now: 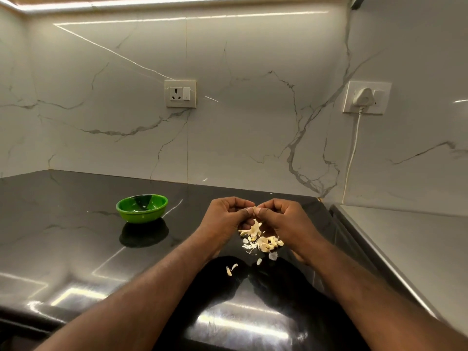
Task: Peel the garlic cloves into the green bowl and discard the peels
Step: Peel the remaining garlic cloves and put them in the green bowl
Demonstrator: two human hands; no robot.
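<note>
Head: clove (253, 209) between left hand (222, 220), right hand (286, 220)

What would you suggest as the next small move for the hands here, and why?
Probably pull the skin away with the thumbs: the left hand and right hand both pinch one garlic clove above the garlic pile on the black counter, with skin seemingly hanging from it. The green bowl sits apart to the left, so dropping the clove there comes later.
</note>
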